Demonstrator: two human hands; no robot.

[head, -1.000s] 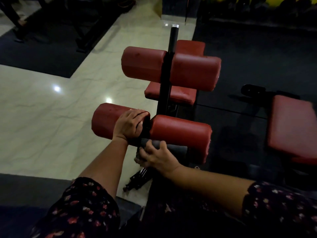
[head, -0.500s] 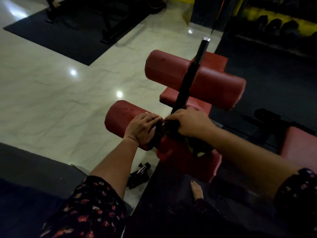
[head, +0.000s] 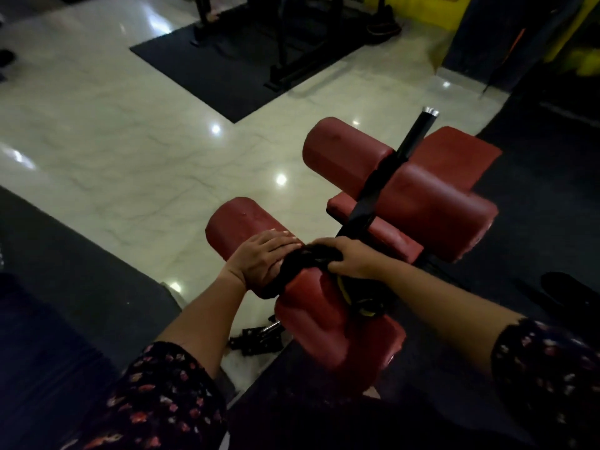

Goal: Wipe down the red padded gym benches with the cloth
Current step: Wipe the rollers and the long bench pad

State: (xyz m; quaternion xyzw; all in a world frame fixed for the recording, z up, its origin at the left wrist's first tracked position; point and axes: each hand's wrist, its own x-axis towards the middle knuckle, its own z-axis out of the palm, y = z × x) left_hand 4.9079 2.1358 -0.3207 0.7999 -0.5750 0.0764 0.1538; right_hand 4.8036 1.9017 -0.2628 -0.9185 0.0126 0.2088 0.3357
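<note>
A red padded bench stands in front of me with two pairs of red roller pads on a black post [head: 412, 141]. My left hand [head: 263, 258] lies flat over the near left roller [head: 237, 225]. My right hand [head: 350, 258] grips a dark cloth [head: 298, 264] bunched in the gap between the near rollers, beside the near right roller [head: 328, 319]. Behind them sit the far rollers [head: 431, 203] and the red seat pad [head: 454, 151].
Glossy pale marble floor [head: 136, 164] spreads to the left. Black rubber mats lie at my left and under the bench. A dark metal part [head: 256, 339] lies on the floor below the near roller. Black rack frames [head: 292, 43] stand on a mat at the back.
My right hand came up from under the near right roller to the gap at its top, bringing the cloth. My view has swung to the left. My left hand stays on the left roller.
</note>
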